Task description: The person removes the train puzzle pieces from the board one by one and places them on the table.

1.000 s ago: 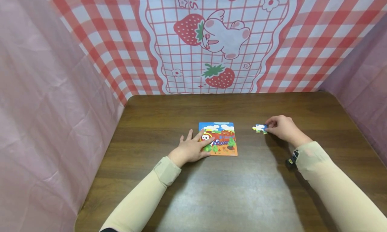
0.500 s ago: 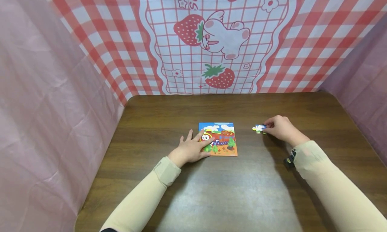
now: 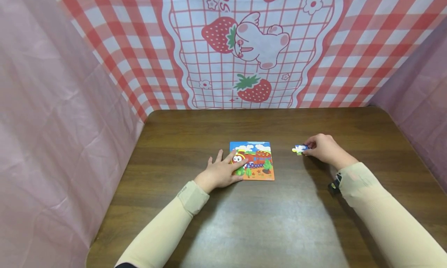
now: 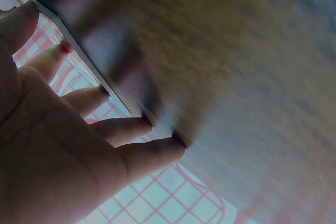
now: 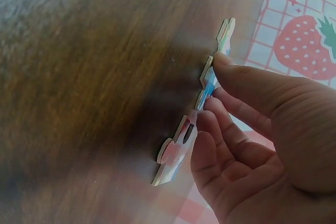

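A square train picture puzzle point(image 3: 260, 169) lies on the table in the head view. My left hand point(image 3: 220, 173) rests over its left side with fingers spread, covering part of the picture. The left wrist view shows the puzzle's thin edge beside the left hand's fingers point(image 4: 86, 100). To the right, my right hand point(image 3: 325, 148) pinches a small blue and white jigsaw piece point(image 3: 298, 148) between thumb and fingertips, close to the tabletop. In the right wrist view the jigsaw piece point(image 5: 208, 83) shows beneath the thumb. A pinkish knobbed piece point(image 5: 173, 150) lies below the fingers there, hidden in the head view.
The brown wooden table point(image 3: 265, 221) extends around both hands. A red checked cloth with strawberries point(image 3: 254, 90) hangs along the back edge. Pink curtains point(image 3: 63, 144) hang at the left and right sides. A small black device point(image 3: 334, 185) sits at the right wrist.
My right hand has shifted slightly left over the jigsaw piece and now covers more of its right end. The left hand and the puzzle have stayed in place.
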Demonstrator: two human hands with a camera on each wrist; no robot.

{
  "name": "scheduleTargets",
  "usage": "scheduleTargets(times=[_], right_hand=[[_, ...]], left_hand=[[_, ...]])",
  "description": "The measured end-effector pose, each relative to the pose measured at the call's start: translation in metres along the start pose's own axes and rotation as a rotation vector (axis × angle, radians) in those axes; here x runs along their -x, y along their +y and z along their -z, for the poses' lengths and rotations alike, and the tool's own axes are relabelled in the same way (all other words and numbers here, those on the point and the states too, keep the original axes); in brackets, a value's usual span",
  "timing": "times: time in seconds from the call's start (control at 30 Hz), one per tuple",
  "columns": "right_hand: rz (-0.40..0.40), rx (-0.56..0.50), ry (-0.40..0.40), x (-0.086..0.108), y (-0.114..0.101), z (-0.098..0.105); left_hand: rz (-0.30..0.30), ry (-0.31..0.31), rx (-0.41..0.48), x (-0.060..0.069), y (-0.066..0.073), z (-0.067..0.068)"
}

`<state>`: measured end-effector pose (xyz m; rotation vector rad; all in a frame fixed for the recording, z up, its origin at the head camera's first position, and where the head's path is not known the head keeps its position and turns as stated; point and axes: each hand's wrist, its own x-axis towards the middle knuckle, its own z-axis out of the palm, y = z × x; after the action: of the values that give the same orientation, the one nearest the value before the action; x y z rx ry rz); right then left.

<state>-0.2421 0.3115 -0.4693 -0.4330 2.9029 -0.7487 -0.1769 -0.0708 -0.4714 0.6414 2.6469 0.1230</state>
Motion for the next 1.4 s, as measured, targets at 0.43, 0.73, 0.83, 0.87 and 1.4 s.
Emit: scheduleTargets(times=[0.43, 0.73, 0.83, 0.87, 1.4], right_hand=[[-0.011, -0.008, -0.007, 0.000, 0.001, -0.001], [-0.031, -0.010, 0.004, 0.000, 0.000, 0.001], [-0.027, -0.007, 0.008, 0.000, -0.003, 0.002], [-0.021, -0.009, 0.011, 0.000, -0.005, 0.003], [0.053, -0.078, 0.033, -0.019, -0.052, -0.010]], left_hand=[[0.001, 0.005, 0.008, 0.001, 0.001, 0.000], [0.000, 0.007, 0.008, 0.000, 0.001, 0.000], [0.001, 0.003, 0.004, 0.000, 0.000, 0.000], [0.001, 0.001, 0.002, 0.000, 0.000, -0.001], [-0.089, 0.031, 0.014, 0.011, 0.010, -0.001]])
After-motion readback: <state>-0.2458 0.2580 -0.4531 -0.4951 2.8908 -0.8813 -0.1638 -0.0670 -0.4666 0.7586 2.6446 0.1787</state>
